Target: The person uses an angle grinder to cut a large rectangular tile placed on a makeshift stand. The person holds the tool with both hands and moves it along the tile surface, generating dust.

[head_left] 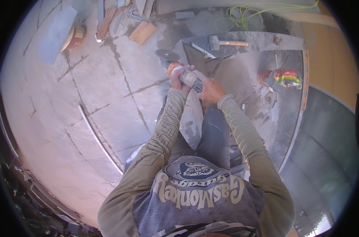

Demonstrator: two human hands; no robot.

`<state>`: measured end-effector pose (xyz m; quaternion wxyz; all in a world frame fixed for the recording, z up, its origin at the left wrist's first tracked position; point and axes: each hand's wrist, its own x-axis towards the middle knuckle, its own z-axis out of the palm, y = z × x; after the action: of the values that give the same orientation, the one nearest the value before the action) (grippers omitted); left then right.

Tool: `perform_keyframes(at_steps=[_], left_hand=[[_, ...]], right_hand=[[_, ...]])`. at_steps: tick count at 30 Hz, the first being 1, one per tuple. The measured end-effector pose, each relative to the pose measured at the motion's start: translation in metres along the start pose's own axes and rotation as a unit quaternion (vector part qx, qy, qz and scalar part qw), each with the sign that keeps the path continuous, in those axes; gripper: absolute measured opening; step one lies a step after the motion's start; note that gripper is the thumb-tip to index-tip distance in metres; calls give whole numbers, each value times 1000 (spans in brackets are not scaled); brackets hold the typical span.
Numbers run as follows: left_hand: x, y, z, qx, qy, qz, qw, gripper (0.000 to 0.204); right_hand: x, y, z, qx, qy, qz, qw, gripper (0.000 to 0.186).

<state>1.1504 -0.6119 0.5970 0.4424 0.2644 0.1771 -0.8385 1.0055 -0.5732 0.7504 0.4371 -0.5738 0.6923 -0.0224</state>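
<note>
My left hand (pixel 180 79) is wrapped round a dusty angle grinder (pixel 189 78) near its orange head, with the round dark disc (pixel 165 54) pointing away from me. My right hand (pixel 209 89) grips the grinder's rear end. The grinder is above the edge of a dusty grey stone or concrete piece (pixel 266 39), on which lie a rubber mallet (pixel 230 43) with a wooden handle and a thin pale strip (pixel 201 49). My legs (pixel 213 132) are below the hands.
Offcuts (pixel 142 31) and a tub (pixel 75 37) with a board lie at the back left. A yellow-green hose (pixel 242 14) lies at the back. A colourful bag (pixel 287 78) sits right. A long pale strip (pixel 100 140) lies on the tiled floor (pixel 49 98) at left.
</note>
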Motion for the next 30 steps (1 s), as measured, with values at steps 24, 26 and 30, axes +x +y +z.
perform_keyframes(at_steps=[24,26,30], left_hand=[[45,24,-79,281,31,-90,955,52],[67,25,-78,321,10,-70,944,51],[126,36,-107,381,-48,-3,923,51]], right_hand=[[11,63,177,30,216,27,976,109],[30,74,184,32,236,16,971,107],[90,103,213,55,292,-2,955,103]])
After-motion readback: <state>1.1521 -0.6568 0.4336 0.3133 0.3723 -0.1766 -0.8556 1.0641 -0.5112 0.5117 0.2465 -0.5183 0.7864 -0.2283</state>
